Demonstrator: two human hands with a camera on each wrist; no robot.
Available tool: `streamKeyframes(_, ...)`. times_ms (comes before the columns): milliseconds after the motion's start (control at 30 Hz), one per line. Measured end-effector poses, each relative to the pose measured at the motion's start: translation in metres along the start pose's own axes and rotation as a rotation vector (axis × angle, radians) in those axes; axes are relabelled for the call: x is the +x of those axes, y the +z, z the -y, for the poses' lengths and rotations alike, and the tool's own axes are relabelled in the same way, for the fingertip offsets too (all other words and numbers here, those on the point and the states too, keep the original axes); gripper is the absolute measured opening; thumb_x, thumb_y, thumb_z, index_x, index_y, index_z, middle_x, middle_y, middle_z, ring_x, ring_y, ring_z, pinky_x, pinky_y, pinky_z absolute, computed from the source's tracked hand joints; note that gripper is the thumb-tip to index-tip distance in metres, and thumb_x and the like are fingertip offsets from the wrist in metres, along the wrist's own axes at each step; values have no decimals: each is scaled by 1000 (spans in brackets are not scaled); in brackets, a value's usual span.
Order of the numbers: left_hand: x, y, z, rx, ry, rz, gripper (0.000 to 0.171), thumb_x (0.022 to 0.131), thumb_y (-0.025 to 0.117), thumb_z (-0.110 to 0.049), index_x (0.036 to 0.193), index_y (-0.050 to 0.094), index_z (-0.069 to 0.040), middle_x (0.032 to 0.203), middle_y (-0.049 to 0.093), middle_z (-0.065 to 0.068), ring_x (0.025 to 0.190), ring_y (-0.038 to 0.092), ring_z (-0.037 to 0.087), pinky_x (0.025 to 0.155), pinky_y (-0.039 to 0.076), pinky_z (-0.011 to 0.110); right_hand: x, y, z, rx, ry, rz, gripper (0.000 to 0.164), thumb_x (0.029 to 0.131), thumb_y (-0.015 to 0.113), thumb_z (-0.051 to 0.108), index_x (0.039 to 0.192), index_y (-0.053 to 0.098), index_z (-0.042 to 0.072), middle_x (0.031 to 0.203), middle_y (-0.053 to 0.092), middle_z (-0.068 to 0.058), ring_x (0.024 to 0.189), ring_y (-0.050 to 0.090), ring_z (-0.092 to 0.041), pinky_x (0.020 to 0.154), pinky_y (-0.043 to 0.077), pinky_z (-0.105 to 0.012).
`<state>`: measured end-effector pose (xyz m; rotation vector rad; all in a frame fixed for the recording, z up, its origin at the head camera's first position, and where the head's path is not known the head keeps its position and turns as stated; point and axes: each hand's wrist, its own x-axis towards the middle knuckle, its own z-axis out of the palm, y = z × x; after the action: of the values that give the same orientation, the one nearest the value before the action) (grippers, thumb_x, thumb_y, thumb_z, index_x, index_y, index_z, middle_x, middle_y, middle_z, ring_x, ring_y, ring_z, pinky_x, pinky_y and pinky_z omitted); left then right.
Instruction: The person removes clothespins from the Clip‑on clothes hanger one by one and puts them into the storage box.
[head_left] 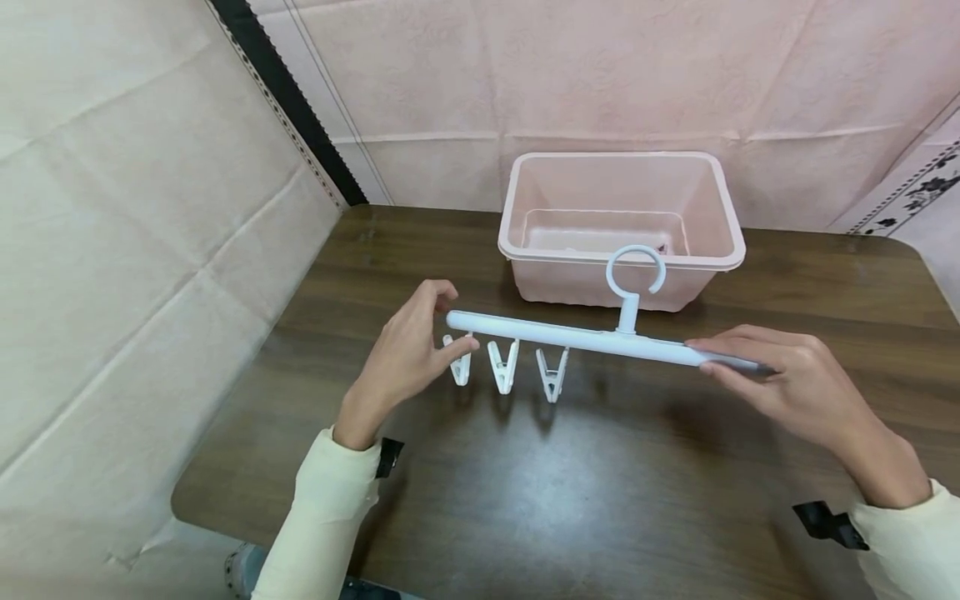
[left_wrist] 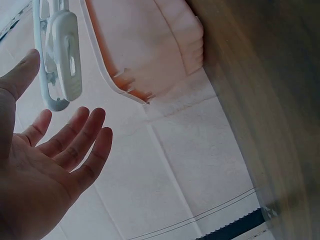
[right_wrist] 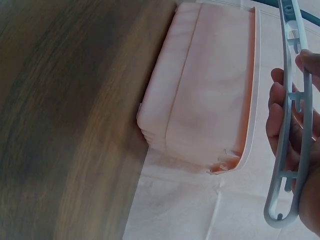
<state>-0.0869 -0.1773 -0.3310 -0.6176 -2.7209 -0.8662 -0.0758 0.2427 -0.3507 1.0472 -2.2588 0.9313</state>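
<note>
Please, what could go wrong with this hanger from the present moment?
Only the right hand grips the hanger, near one end; the far half, carrying three white clips, might dip or twist. The open left hand is close to the clips and might knock one.

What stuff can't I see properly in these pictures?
- Head view: the left hand hides part of the leftmost clip.
- Head view: a dark speck inside the pink basket is too small to name.
- Right wrist view: the top edge cuts off the hanger, and the right edge cuts off the right hand.
</note>
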Motion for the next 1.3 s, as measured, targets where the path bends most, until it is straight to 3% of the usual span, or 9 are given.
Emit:
streamKeyframes(200,-7,4,7,-35,-25,-7,62,81,86,-20,126,45,-4,112,58,10,100,59,24,84,48,42,2,-4,1,15,2,-7,46,99,59,47,100,80,6,91,73,-3,75,58,3,62,39,-13)
streamKeyframes(400,-12,12,9,-54,-32,-17,63,82,86,-20,126,44,-3,104,59,11,97,61,26,84,50,43,3,-8,3,10,38,-2,38,98,64,42,100,80,8,91,73,-2,71,55,3,63,39,-12)
streamKeyframes(700,-16,21,6,-78,-127,-57,52,84,84,-22,120,57,4,93,63,11,89,64,28,81,52,43,2,-7,1,5,59,-7,28,95,70,35,101,80,9,93,73,-2,76,58,3,68,40,-12)
streamKeyframes(1000,-18,26,-2,-243,-147,-88,43,84,83,-12,112,52,-1,89,67,8,79,64,21,75,54,37,-2,-8,-2,-7,94,-23,15,87,80,15,101,80,9,91,72,-1,72,54,3,67,39,-12)
streamKeyframes(1300,-17,30,-6,-374,-166,-169,41,85,78,2,114,49,3,91,72,16,81,68,25,75,54,36,-4,-9,-3,-25,105,-19,24,79,82,2,102,80,9,91,73,-1,71,55,2,67,40,-13)
